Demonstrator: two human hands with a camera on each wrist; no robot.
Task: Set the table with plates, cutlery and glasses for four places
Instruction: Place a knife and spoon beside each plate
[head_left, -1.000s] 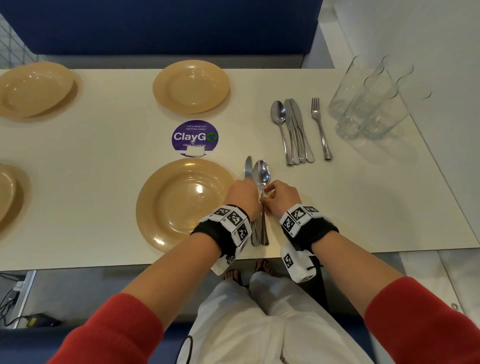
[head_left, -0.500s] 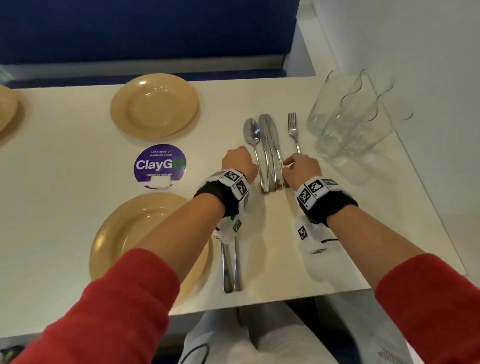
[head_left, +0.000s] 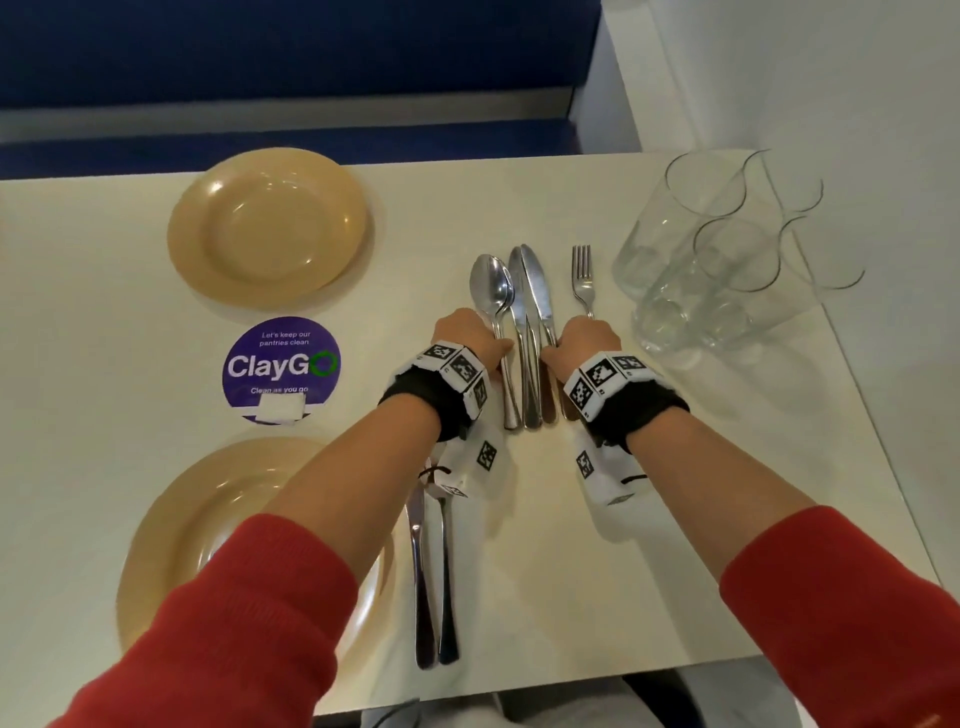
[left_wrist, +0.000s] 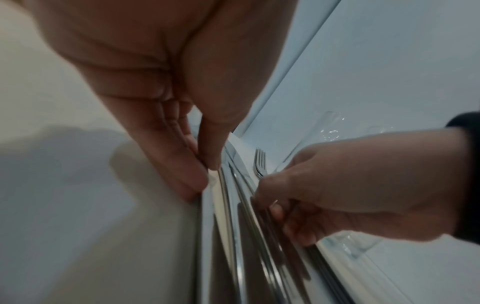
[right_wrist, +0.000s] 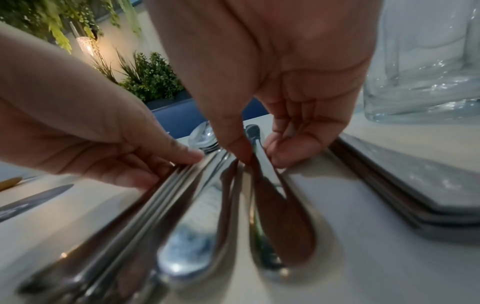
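Starting nearest, a tan plate (head_left: 171, 525) has a knife and spoon pair (head_left: 434, 582) laid just beside its right rim, so this place has its cutlery. Beyond that, both hands work the spare cutlery bundle (head_left: 524, 332) in mid-table. The left hand (head_left: 465, 338) pinches a spoon handle (left_wrist: 221, 185) between thumb and fingertips; the right hand (head_left: 587, 343) pinches a knife handle (right_wrist: 262, 162) on the bundle's other side. Polished steel like this is probably stiff, light and slippery, so the narrow mid-handle looks the best hold. A lone fork (head_left: 583, 275) lies just right of the knives. The clustered glasses (head_left: 717, 260), likely fragile, stand near the right hand and could be knocked. Further off sit a purple sticker (head_left: 283, 364) and a second plate (head_left: 270, 223).
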